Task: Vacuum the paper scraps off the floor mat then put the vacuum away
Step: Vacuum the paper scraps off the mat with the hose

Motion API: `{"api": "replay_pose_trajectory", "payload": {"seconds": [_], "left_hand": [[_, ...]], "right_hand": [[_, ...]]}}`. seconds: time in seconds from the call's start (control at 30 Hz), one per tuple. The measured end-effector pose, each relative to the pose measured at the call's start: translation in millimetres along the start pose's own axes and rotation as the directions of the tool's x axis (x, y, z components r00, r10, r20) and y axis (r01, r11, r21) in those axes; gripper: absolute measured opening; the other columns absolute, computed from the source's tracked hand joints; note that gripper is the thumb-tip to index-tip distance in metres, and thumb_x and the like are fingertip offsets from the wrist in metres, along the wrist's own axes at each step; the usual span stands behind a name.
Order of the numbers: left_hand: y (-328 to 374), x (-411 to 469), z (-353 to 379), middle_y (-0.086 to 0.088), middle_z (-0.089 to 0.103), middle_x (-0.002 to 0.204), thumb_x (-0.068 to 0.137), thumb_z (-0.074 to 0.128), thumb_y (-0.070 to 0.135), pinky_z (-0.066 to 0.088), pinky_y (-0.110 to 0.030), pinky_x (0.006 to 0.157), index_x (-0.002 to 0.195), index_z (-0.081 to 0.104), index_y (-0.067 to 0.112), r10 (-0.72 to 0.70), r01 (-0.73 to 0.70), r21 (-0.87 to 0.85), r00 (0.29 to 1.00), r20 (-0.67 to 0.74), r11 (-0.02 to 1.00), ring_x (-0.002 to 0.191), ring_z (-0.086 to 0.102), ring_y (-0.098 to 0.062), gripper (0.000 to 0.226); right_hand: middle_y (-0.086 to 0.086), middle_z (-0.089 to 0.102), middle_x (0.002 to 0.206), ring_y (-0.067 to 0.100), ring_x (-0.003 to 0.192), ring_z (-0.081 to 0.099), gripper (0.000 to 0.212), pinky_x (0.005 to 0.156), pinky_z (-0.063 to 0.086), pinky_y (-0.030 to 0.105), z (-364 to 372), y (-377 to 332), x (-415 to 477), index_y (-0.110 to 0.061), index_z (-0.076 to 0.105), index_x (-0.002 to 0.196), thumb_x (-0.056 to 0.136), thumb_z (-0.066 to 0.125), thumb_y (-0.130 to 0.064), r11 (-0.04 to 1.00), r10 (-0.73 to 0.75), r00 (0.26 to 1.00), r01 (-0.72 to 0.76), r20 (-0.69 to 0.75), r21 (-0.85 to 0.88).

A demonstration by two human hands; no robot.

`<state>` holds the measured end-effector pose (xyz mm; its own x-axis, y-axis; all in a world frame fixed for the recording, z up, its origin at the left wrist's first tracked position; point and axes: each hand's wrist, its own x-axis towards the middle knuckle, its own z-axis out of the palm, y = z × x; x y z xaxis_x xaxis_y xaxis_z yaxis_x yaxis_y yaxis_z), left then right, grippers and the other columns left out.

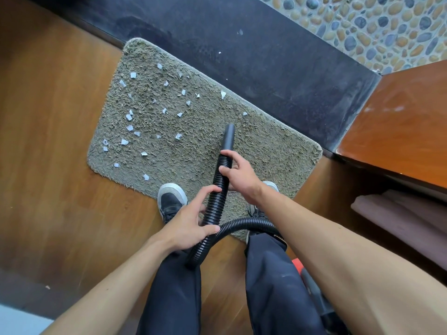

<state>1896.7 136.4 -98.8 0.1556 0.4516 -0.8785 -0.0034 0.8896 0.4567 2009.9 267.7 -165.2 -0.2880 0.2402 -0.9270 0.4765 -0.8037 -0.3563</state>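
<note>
Nearest the camera, two legs in dark trousers (174,293) stand on a wood floor (48,165). Beside the right leg a red and grey vacuum body (305,274) shows, mostly hidden by the forearm.

Hose (217,197): black, ribbed, flexible, ending in a smooth, glossy black nozzle (228,137). The held section is nearly straight. Its long axis runs away from the person, leaning slightly right, with the nozzle at the far end. Below the hands the hose bends, and a further run arcs across to the right shin. How the runs join is hidden under the hand.

Left hand (188,223): clasped round the lower part of the straight section, fingers over the top and thumb beneath. Right hand (238,175): grasping the hose farther up, just short of the nozzle, fingers curled over the ribs.

Left shoe (171,199): grey and black, toe on the near edge of the mat. The right shoe (271,186) is largely covered by the right arm.

Mat (278,146): grey-green, shaggy, rectangular with rounded corners, lying askew on the wood. The nozzle tip is over its right half. Contact with the pile cannot be determined. White paper scraps (129,116) lie scattered across the left and centre of the mat.

Beyond the mat is a dark floor strip (266,56) carrying a few more white bits, then a pebbled surface (362,27). At right is a wooden cabinet (399,122).
</note>
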Motion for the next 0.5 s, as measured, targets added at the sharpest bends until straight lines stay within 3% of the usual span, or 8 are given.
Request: {"api": "replay_pose_trajectory", "payload": {"seconds": [0.13, 0.23, 0.5], "left_hand": [[16, 13, -1, -0.016, 0.064, 0.103, 0.083, 0.072, 0.004, 0.059, -0.056, 0.080, 0.131, 0.036, 0.056, 0.020, -0.021, 0.056, 1.000, 0.013, 0.998, 0.082, 0.068, -0.041, 0.079], [29, 24, -1, -0.010, 0.062, 0.104, 0.083, 0.072, 0.005, 0.059, -0.054, 0.080, 0.129, 0.036, 0.058, 0.013, -0.017, 0.110, 0.999, 0.035, 0.994, 0.086, 0.068, -0.045, 0.079], [41, 43, -3, -0.006, 0.062, 0.100, 0.082, 0.074, 0.007, 0.057, -0.053, 0.088, 0.129, 0.037, 0.055, 0.023, -0.030, 0.121, 0.998, 0.057, 0.992, 0.085, 0.068, -0.025, 0.077]], "right_hand": [[0.019, 0.056, 0.108, 0.025, 0.088, 0.062, 0.044, 0.082, 0.057, 0.048, -15, -5, 6, -0.023, 0.050, 0.133, 0.096, 0.050, 0.000, 1.000, -0.020, 0.999, 0.021, -0.050, 0.023], [0.015, 0.057, 0.106, 0.024, 0.087, 0.063, 0.044, 0.079, 0.059, 0.045, -26, -9, 9, -0.024, 0.049, 0.134, 0.096, 0.050, -0.001, 0.998, -0.031, 0.995, 0.035, -0.094, 0.046], [0.014, 0.060, 0.113, 0.020, 0.086, 0.064, 0.044, 0.056, 0.056, 0.027, -40, -24, 13, -0.026, 0.049, 0.134, 0.097, 0.049, -0.003, 1.000, -0.009, 0.995, 0.010, -0.102, 0.011]]}}
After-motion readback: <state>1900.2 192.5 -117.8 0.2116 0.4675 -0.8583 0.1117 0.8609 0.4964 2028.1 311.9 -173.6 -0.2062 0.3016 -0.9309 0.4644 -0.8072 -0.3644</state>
